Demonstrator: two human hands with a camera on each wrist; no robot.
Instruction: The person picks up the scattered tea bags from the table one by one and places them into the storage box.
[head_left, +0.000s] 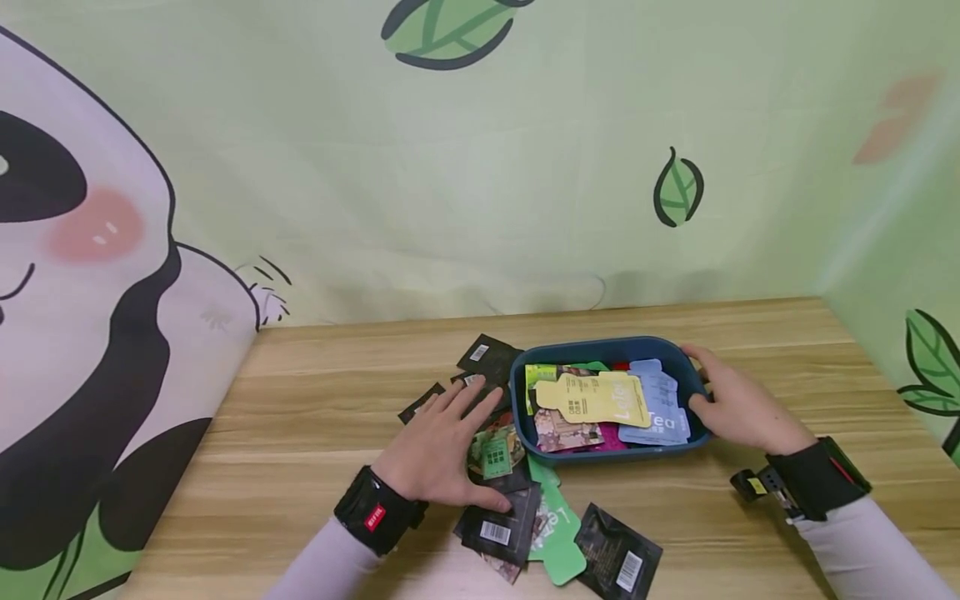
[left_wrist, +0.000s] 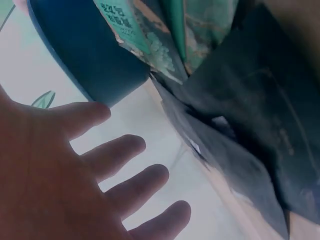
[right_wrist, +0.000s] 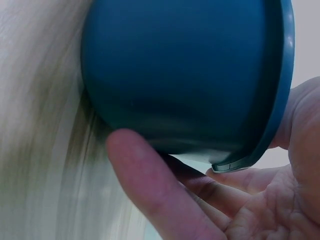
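A navy plastic box [head_left: 592, 458] holds flat tea sachets. On top lie a bottle-shaped yellow sachet [head_left: 603, 400] and a pale blue one [head_left: 658, 408], both printed "LeTea". My right hand [head_left: 750, 408] holds the box's right end, thumb and fingers against its outer wall. In the right wrist view, a finger [right_wrist: 150, 182] lies along the blue wall, low down. My left hand [head_left: 435, 454] is spread palm down over a loose pile, its straight fingers with nothing between them. Around it lie black sachets [head_left: 501, 529], a printed sachet with a green label [head_left: 496, 457] and green bottle-shaped sachets [head_left: 558, 533].
More black sachets [head_left: 489, 354] lie against the box's left end, and another [head_left: 621, 554] is near the front. Everything sits on a wood-grain tabletop [head_left: 315, 400]. A pale green backdrop [head_left: 480, 192] with leaves and a panda rises behind it. Each wrist wears a black strap [head_left: 375, 512].
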